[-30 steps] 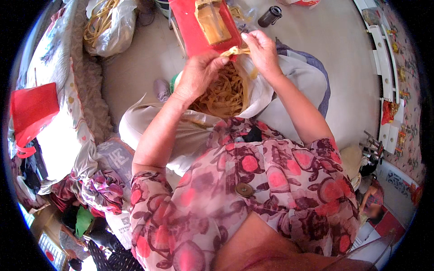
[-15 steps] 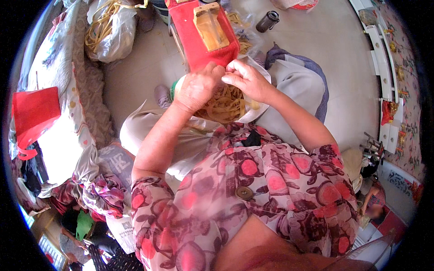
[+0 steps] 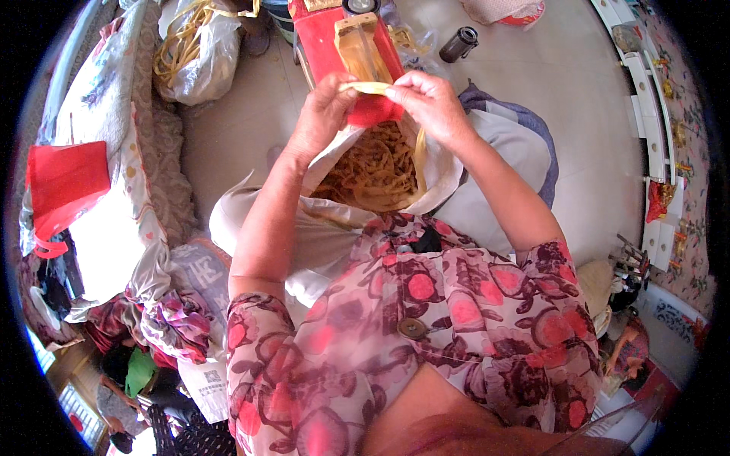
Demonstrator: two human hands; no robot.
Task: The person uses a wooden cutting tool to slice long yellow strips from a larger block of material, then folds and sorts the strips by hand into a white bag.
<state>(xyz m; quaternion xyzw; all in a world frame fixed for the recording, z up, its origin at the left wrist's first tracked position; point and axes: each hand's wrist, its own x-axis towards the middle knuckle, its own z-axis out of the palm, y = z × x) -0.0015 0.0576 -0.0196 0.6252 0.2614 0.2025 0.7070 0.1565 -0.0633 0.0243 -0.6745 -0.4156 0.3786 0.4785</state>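
Note:
A short pale-yellow strip (image 3: 369,88) is held level between my two hands. The fingers of my left hand (image 3: 325,112) pinch one end, and my right hand (image 3: 433,105) pinches the other with thumb and fingers. Just beyond them, a wooden block-like tool (image 3: 357,47) with a groove and a rod lies on a red-covered bench (image 3: 315,38). The hands are above the bench's near end. Below them, in my lap, an open white bag (image 3: 449,172) holds a heap of yellowish-brown curled strips (image 3: 371,172).
A clear plastic bag (image 3: 204,68) with long yellow strips stands on the floor at the far left. A dark flask (image 3: 458,44) is right of the bench. Bedding (image 3: 91,114) with a red bag (image 3: 67,182) lies at left, and a white cabinet (image 3: 646,121) runs along the right.
My hands have moved apart and slightly farther from me, and the strip now shows stretched between them. More of the strips in the lap bag is visible.

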